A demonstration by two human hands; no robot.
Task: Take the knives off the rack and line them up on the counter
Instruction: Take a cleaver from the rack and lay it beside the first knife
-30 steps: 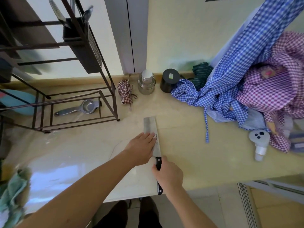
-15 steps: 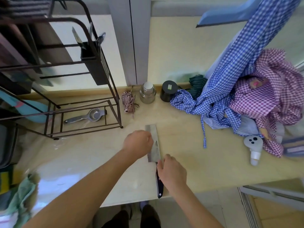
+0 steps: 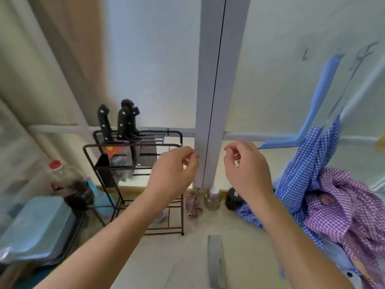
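Note:
A dark metal rack (image 3: 133,146) stands on the pale counter (image 3: 177,265) at the left. Several black-handled knives (image 3: 124,125) stick up from its top slots. One cleaver (image 3: 215,260) lies flat on the counter near the front, blade pointing away, its handle out of view. My left hand (image 3: 174,173) is raised in front of the rack's right side, fingers loosely curled, holding nothing. My right hand (image 3: 246,170) hovers to its right at the same height, also with nothing in it.
A blue tray (image 3: 35,228) and a red-capped bottle (image 3: 62,178) sit left of the rack. A small glass jar (image 3: 213,199), a dark jar (image 3: 232,200) and a checked cloth bundle (image 3: 192,204) stand by the wall. Blue and purple checked clothes (image 3: 333,205) pile at right.
Both hands let go of the cleaver, which stays on the counter, and rose toward the rack's top. The view tilted upward, bringing the knife handles into sight.

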